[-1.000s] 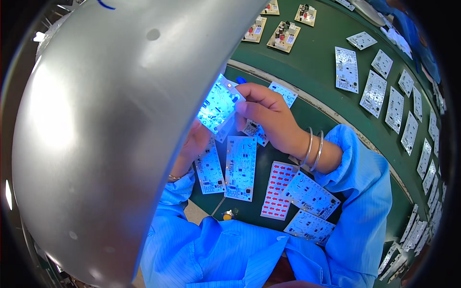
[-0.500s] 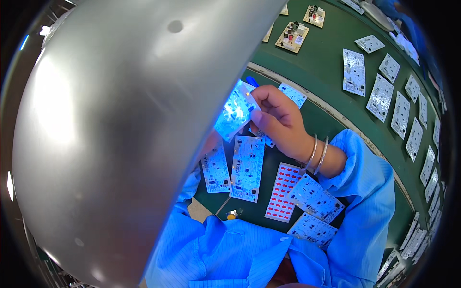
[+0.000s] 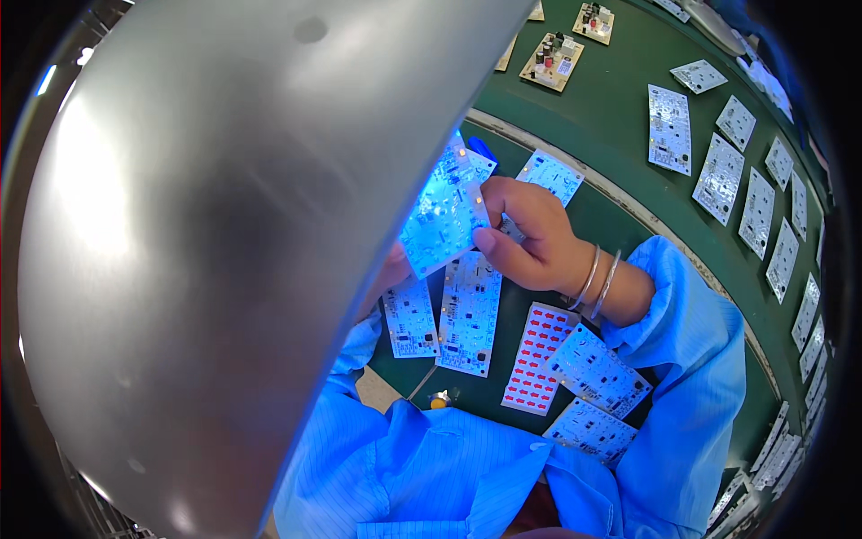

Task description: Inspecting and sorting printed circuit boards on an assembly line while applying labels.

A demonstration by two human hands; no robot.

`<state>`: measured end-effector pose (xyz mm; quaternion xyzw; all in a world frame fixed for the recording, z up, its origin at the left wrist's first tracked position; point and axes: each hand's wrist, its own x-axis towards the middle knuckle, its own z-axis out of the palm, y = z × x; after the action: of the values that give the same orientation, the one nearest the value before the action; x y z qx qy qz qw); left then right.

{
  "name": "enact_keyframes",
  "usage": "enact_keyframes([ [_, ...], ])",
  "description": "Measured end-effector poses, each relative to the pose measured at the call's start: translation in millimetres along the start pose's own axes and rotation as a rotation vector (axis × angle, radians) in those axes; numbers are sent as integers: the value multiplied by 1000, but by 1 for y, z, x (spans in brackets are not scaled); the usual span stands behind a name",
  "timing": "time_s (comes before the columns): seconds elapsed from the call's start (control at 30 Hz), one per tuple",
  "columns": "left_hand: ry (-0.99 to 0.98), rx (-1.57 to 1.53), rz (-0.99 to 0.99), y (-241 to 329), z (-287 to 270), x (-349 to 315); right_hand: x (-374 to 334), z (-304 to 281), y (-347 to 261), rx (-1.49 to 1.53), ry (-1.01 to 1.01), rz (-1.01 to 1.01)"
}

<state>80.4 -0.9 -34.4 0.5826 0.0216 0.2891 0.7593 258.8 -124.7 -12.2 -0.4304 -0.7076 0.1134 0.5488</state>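
My right hand (image 3: 537, 235) pinches the right edge of a white circuit board (image 3: 446, 216) between thumb and fingers. The board is held up, tilted, under blue-white light, and its left part disappears behind a large metal shade. Only a small piece of my left hand (image 3: 390, 272) shows beside the board's lower left edge. The shade covers the rest, so its fingers are mostly hidden. Below the held board lie two more white boards, a longer one (image 3: 470, 314) and a shorter one (image 3: 411, 322). Another board (image 3: 549, 177) lies just beyond my right hand.
The smooth metal shade (image 3: 224, 242) fills the left side. Near my right forearm is a sheet of red arrow stickers (image 3: 537, 359), with two boards (image 3: 599, 370) beside it. Past a pale curved edge, a green surface (image 3: 620, 117) carries many white boards and tan boards (image 3: 551, 63) with tall components.
The held board has tilted so that more of its face shows, and its glare is weaker. My right hand still grips its edge. The whole view has shifted slightly.
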Motion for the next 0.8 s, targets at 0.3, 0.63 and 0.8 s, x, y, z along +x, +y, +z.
enact_keyframes([
  [0.3, -226, -314, 22, 2, 21, 20, -3, 0, 0, 0, 66, -25],
  [0.63, -118, -236, -65, -1, 18, 10, -3, -4, -8, -151, 85, -96],
  [0.8, -201, -309, -95, 1, 23, 15, -5, -7, -9, -166, 28, -44],
])
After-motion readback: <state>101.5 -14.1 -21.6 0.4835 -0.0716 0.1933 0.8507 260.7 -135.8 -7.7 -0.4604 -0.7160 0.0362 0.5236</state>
